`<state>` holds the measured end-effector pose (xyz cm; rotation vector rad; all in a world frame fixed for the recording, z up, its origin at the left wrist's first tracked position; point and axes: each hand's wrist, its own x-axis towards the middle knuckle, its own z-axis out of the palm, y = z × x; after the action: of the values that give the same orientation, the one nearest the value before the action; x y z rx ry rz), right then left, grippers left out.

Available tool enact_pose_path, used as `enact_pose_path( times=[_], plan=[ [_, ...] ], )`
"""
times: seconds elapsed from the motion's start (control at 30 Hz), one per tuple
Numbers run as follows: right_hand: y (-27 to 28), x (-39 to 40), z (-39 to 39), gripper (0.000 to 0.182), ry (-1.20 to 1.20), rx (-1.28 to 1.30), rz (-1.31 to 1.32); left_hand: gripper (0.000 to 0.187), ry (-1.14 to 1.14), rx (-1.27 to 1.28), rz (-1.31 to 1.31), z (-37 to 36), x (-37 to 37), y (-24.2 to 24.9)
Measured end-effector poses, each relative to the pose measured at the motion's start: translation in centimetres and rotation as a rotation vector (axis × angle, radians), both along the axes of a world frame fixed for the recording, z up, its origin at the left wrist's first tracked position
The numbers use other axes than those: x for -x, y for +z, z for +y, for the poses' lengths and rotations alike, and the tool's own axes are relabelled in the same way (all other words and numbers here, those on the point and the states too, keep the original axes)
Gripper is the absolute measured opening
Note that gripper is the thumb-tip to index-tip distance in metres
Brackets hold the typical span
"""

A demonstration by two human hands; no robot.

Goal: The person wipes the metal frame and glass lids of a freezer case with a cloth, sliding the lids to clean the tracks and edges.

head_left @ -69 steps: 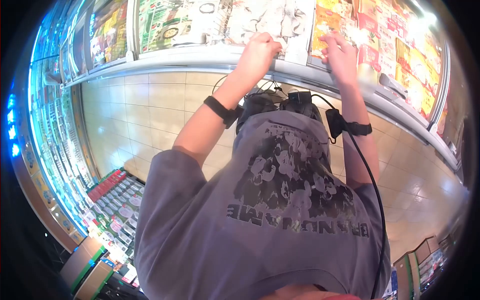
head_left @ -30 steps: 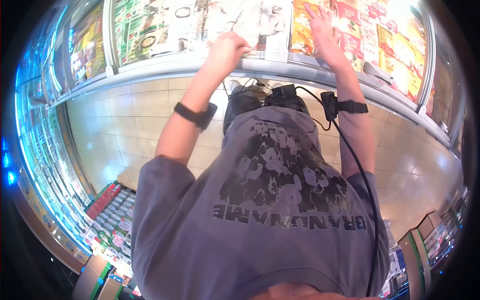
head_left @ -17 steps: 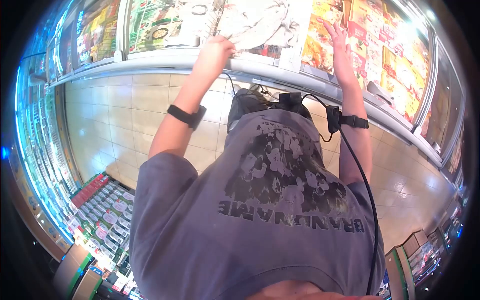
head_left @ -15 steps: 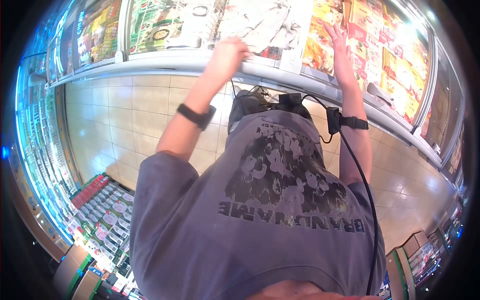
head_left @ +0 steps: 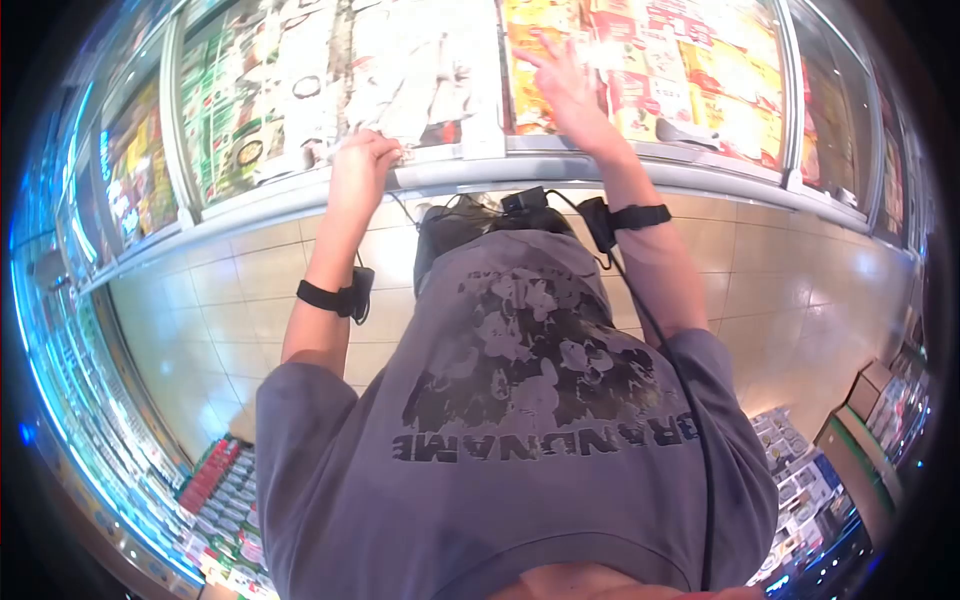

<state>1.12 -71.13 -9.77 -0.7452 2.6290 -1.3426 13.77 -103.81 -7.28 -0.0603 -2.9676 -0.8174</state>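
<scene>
Chest freezer (head_left: 560,172): a long cabinet is seen across the top of the view, its pale front rim running left to right; every place below is given relative to this rim.

Sliding lid (head_left: 640,60): a glass panel is seen behind the rim, over orange and yellow packets; its long axis lies along the rim, so any slide would run sideways, left or right.

White-frosted bay (head_left: 420,70): to the left of a pale divider (head_left: 488,90), pale packets are seen behind the rim.

Floor (head_left: 260,290): beige tiles are seen in front of the rim, below it in the view.

Right hand (head_left: 568,82): laid flat on the glass behind the rim, fingers spread – nothing is grasped, the palm only presses the sliding lid. It is the nearer hand to the lid, which lies directly under it and extends to its right.

Left hand (head_left: 362,172): curled over the rim's edge at the white-frosted bay, left of the divider – clenched on the rim itself, it appears, though the fingertips are partly hidden.

Wrist bands (head_left: 330,297): dark straps are worn on both forearms, in front of the rim; a black cable (head_left: 690,420) is trailed from the right one.
</scene>
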Motion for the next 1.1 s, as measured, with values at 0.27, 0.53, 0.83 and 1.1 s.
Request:
enact_pose_path(
  times=[0.27,0.53,0.83,1.1],
  plan=[
    [0.3,0.0,0.3,0.060,0.027,0.122,-0.050,0.010,-0.045,0.053,0.059,-1.2,-0.5,-0.4],
    [-0.6,0.3,0.6,0.065,0.018,0.084,0.011,0.014,-0.122,-0.047,0.095,4.6,0.6,-1.0],
    [0.5,0.3,1.2,0.069,0.073,0.199,-0.041,0.013,0.058,0.126,-0.040,-3.5,-1.6,1.1],
    [1.2,0.0,0.7,0.068,0.055,0.142,-0.086,0.012,0.096,0.073,-0.013,-1.4,-1.2,0.3]
  ],
)
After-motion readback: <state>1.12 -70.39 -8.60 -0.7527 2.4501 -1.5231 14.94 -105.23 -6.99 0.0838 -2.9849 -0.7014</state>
